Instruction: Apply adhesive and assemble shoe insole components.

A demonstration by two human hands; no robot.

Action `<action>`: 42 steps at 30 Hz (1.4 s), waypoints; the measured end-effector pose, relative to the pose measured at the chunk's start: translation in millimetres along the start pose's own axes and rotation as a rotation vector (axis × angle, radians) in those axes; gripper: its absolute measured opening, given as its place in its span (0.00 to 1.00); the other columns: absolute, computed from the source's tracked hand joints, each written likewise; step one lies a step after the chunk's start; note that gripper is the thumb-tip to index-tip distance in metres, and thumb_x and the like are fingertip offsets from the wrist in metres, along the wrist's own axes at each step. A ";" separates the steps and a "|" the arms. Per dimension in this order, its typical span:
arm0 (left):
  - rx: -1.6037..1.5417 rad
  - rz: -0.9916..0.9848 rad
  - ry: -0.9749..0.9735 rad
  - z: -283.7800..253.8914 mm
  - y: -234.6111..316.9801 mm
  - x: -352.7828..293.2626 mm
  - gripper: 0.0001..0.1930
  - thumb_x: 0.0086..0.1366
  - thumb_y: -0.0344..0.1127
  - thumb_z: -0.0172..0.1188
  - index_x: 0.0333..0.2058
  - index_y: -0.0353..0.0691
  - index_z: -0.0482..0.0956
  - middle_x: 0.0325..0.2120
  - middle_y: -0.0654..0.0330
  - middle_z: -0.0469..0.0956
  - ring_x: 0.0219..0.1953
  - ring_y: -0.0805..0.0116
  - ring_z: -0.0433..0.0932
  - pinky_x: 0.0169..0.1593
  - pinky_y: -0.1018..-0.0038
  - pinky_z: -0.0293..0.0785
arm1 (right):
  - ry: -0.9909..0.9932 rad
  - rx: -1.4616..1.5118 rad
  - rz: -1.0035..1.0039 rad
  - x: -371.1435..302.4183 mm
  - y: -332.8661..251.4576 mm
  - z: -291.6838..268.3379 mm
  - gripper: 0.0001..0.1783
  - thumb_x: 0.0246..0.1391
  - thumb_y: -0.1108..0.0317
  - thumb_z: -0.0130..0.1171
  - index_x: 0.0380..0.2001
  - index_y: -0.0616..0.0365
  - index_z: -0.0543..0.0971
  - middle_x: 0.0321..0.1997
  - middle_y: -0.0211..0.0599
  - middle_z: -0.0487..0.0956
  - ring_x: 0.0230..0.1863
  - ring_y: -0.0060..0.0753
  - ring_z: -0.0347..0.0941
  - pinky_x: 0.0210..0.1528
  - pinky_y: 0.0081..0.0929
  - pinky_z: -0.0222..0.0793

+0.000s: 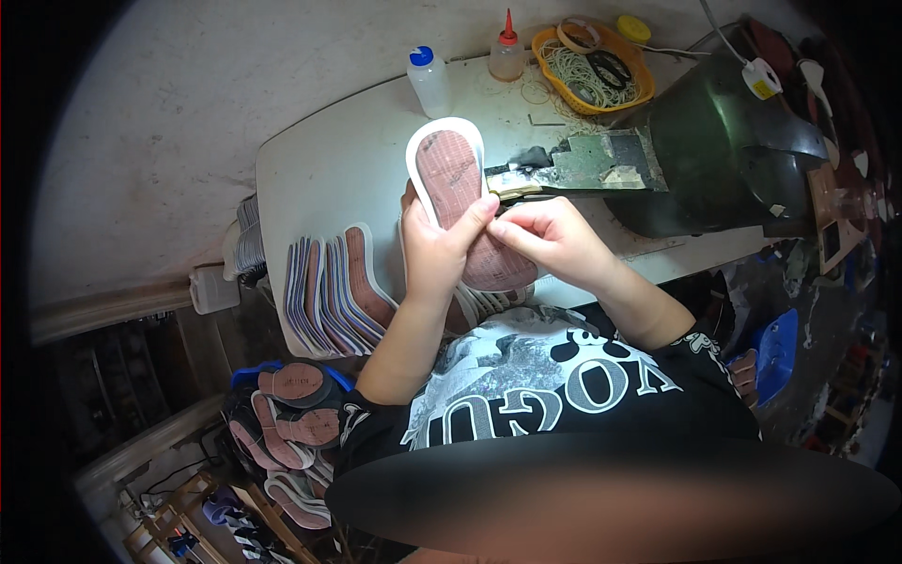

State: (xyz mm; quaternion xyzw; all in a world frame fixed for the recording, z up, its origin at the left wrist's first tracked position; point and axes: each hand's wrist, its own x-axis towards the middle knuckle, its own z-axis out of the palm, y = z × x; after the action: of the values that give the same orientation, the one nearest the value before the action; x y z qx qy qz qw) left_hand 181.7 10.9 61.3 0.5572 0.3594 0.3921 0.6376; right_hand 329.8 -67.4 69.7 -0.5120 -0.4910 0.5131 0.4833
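Observation:
My left hand (437, 244) is wrapped round a shoe insole (449, 174), brown-red on its face with a white rim, thumb on top. The insole is tilted, its far end pointing away from me. Close to the left thumb, my right hand (561, 242) has thumb and forefinger pressed together over the insole's lower part; whatever they pinch is too small to make out. Just beyond my fingers, the brass-coloured tip (515, 189) of a dark green machine (723, 141) reaches the insole's right side.
A row of stacked insoles (329, 291) stands at the table's left. At the back are a white bottle with blue cap (430, 85), a red-tipped bottle (507, 58) and a yellow basket of cord (648, 80). More insoles (310, 428) fill a blue container below left.

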 end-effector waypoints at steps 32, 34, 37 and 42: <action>0.772 -0.130 0.048 25.7 -20.8 82.6 0.32 0.56 0.58 0.57 0.41 0.28 0.75 0.51 0.48 0.69 0.56 0.53 0.59 0.60 0.60 0.50 | 0.160 0.576 0.242 -31.9 41.6 -17.6 0.16 0.57 0.65 0.59 0.43 0.67 0.77 0.39 0.36 0.81 0.37 0.20 0.75 0.42 0.20 0.71; 0.804 -0.116 0.041 27.6 -18.5 84.6 0.32 0.56 0.58 0.56 0.41 0.28 0.76 0.51 0.48 0.69 0.56 0.53 0.59 0.60 0.59 0.50 | 0.136 0.580 0.263 -35.0 43.7 -14.6 0.16 0.57 0.65 0.58 0.43 0.67 0.77 0.38 0.37 0.81 0.36 0.21 0.76 0.41 0.19 0.72; 0.801 -0.147 0.020 24.2 -21.3 89.6 0.32 0.56 0.59 0.56 0.41 0.28 0.76 0.51 0.47 0.69 0.56 0.52 0.60 0.60 0.59 0.50 | 0.061 0.587 0.377 -37.1 42.0 -2.7 0.16 0.58 0.63 0.57 0.41 0.68 0.77 0.33 0.42 0.81 0.29 0.23 0.78 0.33 0.17 0.73; 0.699 -0.264 -0.088 7.2 -39.9 111.8 0.35 0.55 0.61 0.55 0.44 0.28 0.76 0.52 0.45 0.69 0.58 0.50 0.59 0.61 0.57 0.49 | 0.162 0.673 0.372 -34.3 34.6 11.0 0.17 0.59 0.61 0.56 0.39 0.68 0.78 0.31 0.43 0.81 0.29 0.23 0.78 0.32 0.18 0.73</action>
State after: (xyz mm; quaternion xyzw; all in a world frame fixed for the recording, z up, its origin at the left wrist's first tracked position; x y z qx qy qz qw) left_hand 240.6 105.6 20.2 0.7064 0.5127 0.1359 0.4688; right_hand 319.3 -103.6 36.8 -0.4438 -0.1543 0.6823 0.5601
